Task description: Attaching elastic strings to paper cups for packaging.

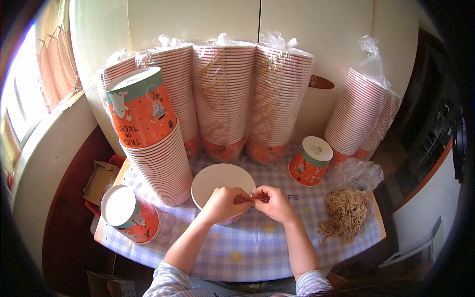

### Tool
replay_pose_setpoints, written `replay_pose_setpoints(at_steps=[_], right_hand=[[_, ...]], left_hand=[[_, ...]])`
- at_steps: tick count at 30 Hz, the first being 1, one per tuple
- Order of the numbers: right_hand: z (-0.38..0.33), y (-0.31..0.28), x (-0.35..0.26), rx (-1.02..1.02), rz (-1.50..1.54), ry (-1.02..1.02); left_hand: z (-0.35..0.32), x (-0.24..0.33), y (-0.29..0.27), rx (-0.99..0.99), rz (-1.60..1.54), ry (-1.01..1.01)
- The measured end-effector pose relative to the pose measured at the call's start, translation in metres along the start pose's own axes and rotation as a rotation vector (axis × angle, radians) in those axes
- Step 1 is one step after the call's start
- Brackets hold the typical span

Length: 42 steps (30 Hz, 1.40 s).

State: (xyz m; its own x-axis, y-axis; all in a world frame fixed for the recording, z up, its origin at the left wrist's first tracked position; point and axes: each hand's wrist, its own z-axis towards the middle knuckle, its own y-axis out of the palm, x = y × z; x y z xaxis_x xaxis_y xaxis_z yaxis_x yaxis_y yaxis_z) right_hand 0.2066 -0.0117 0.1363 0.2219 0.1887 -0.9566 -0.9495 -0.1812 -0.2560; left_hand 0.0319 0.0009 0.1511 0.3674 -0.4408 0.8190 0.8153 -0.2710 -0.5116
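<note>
- The cabinet stood farthest from the hands, closing off the space beyond the stacks.
- The table reached under both hands; its near edge ran beneath the forearms, its side edges lay well to their left and right. Checked cloth showed between the forearms and from the right hand across to the string, giving room for moving.
- Four bagged stacks made a wall beyond the hands; more bagged stacks stood beyond and to the right.
- A tall stack stood left of the left hand, beyond the left bucket, which was close to the table's left edge.
- The middle bucket, its white round face up, lay just beyond and partly beneath the left hand.
- The right bucket stood beyond and right of the right hand.
- The string lay piled right of the right hand, touching a clear bag.
- The left hand was closed in a fingertip pinch on a thin strand by the middle bucket's right rim.
- The right hand pinched the same spot, fingers bent, facing the left; the strand was too small to make out well.
</note>
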Motion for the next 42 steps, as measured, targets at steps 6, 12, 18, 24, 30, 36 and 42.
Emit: replay_pose_setpoints(at_steps=[6,12,18,24,30,36,42], right_hand=[[-0.001,-0.001,-0.003,-0.005,-0.013,-0.011],[-0.001,-0.002,0.002,0.006,-0.034,-0.021],[-0.002,-0.002,0.000,-0.008,0.018,-0.041],[-0.003,-0.005,0.000,-0.031,0.131,-0.103],[-0.009,-0.012,-0.010,-0.041,0.156,-0.167],[-0.011,-0.011,-0.020,-0.076,-0.071,-0.357],[-0.011,-0.008,-0.021,-0.062,-0.173,-0.391]], left_hand=[[0.000,-0.006,0.003,0.039,-0.005,0.010],[0.002,-0.006,0.000,-0.007,-0.126,-0.018],[0.004,-0.016,-0.004,-0.099,-0.272,0.057],[0.004,-0.010,-0.010,-0.186,-0.445,-0.003],[0.005,-0.015,-0.011,-0.232,-0.656,-0.006],[0.003,-0.014,-0.014,-0.298,-0.918,-0.086],[0.006,-0.019,-0.009,-0.355,-1.002,-0.108]])
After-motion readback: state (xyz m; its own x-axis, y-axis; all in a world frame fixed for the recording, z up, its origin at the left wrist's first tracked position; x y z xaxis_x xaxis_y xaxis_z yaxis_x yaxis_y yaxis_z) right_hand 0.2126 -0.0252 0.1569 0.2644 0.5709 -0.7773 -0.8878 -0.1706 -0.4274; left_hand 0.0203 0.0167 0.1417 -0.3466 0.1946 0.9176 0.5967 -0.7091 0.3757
